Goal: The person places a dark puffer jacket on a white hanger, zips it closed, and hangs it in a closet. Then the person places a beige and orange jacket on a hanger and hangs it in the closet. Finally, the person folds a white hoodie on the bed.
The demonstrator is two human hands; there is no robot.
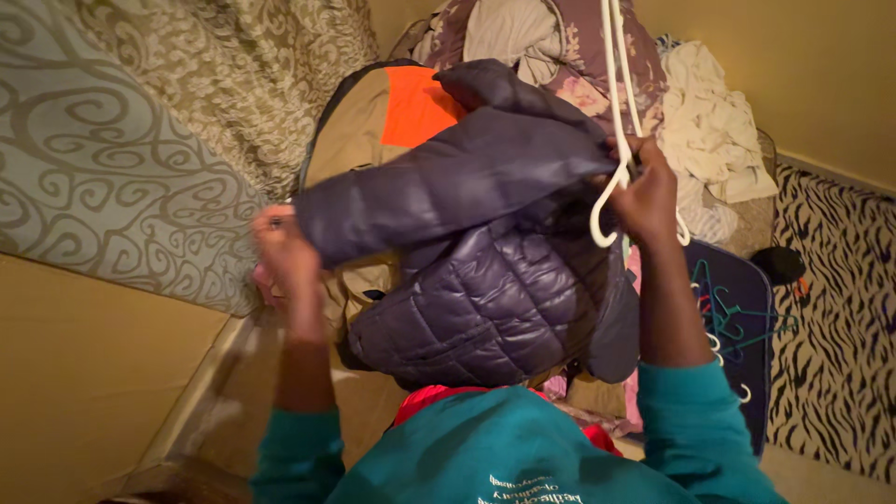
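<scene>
The right hand (646, 194) has its grip clenched around the neck of a white plastic hanger (611, 177), pinching it together with the upper edge of a dark blue quilted puffer jacket (485, 280). The left hand (285, 250) grasps the end of one jacket sleeve (448, 182), which stretches across from the left hand toward the hanger. The jacket hangs between the two hands, held up in front of the person's chest, its quilted body drooping below the sleeve.

Behind the jacket lies a tan garment with an orange panel (401, 112), partly covered. Further back sits a heap of clothes (579, 47) in mauve floral and pale fabrics, with a cream cloth (709, 131) spilling to its right. At the left runs a bedcover (121, 159) with a grey-green scroll pattern. To the right, a dark blue bin (756, 299) holds a tangle of coloured hangers (737, 322), teal and white among them. A zebra-striped rug (831, 327) lies beside it, with a small black object resting on its upper edge. Both forearms wear teal sleeves (691, 420).
</scene>
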